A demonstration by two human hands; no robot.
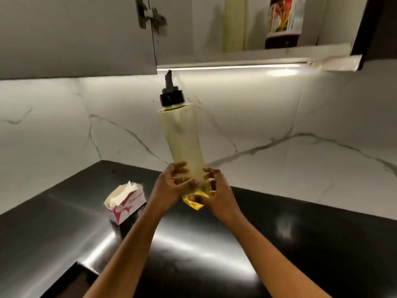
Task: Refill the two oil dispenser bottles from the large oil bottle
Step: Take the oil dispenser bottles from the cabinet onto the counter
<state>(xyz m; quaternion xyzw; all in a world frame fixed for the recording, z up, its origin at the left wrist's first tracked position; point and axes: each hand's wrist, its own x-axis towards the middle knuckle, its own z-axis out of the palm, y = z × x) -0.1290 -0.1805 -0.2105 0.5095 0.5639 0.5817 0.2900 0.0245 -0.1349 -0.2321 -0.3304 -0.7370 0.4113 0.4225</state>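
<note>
The left hand and right hand are gripping the oil dispenser bottle by its base, nearly upright above the surface, with a tissue box sitting left and a cabinet shelf overhanging its spout.

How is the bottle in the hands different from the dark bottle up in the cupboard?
The dispenser bottle is pale, with yellow oil at its bottom; the dark bottle wears a red and white label. The dispenser bottle is gripped by the left hand and right hand above the counter; the dark bottle stands in the cupboard. Both are bottles, roughly upright.
</note>
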